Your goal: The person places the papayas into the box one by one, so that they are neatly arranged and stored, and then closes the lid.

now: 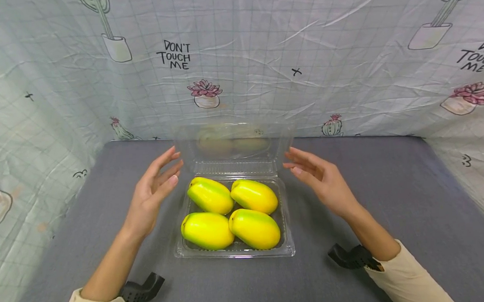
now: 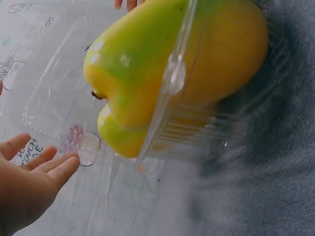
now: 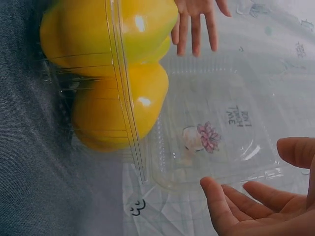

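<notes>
A clear plastic clamshell container (image 1: 237,255) sits on the table, its hinged lid (image 1: 190,156) raised at the back. Several yellow-green mangoes (image 1: 255,229) lie in the base in two rows. My left hand (image 1: 148,196) is beside the lid's left edge, fingers loosely extended and nothing in them. On the other side, my right hand (image 1: 326,183) is held likewise, fingertips right by the lid's right edge. Both wrist views show the mangoes through the container's clear wall, with the spread fingers near the see-through lid.
Grey cloth covers the table (image 1: 394,197). Behind and at both sides hangs a pale curtain (image 1: 261,53) printed with cacti and lettering. A black wrist mount (image 1: 143,288) is on the left forearm and another black mount (image 1: 352,256) on the right.
</notes>
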`<state>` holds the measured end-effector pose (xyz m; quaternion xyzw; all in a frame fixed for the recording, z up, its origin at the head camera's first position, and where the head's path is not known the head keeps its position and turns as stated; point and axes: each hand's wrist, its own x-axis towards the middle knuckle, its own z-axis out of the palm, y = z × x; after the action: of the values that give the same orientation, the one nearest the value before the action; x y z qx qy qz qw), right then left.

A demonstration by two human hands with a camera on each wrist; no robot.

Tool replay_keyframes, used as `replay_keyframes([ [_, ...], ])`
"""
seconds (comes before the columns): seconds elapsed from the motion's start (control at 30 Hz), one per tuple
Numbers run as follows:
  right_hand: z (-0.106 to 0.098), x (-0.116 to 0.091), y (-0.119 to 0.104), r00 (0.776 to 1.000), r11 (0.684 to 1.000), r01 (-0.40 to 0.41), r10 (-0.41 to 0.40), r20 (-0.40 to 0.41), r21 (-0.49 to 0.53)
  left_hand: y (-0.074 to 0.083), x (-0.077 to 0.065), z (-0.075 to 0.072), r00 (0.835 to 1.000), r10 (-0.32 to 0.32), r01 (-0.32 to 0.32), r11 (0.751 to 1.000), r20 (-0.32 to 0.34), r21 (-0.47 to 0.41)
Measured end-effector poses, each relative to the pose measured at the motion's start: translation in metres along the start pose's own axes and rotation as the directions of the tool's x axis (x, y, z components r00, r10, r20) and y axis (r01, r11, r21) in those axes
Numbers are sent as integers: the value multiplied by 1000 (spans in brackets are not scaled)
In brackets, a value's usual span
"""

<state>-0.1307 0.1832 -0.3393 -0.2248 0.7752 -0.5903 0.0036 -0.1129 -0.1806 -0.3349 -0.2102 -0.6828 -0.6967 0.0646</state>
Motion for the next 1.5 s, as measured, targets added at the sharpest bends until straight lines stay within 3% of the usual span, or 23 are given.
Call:
replay_keyframes([
  [0.2,2,-5,-1,1000,1000,27,-27,11,-5,-2,-4,2,998,58,-59,996,-15,-69],
  [0.67,8,-17,-1,998,998,61,-60,15,-35,-4,-14,3,996,86,-85,994,18,-68],
  [1.07,10,-29,-3,995,992,99,-96,37,-78,1,-30,-6,997,-4,-5,994,80,111],
  [1.37,8,-41,-3,998,978,55,-47,44,-202,2,-45,-9,988,-21,1,991,152,131],
  [1.5,7,-46,-3,997,975,41,-26,68,-218,2,-52,-9,987,-49,20,982,154,189],
])
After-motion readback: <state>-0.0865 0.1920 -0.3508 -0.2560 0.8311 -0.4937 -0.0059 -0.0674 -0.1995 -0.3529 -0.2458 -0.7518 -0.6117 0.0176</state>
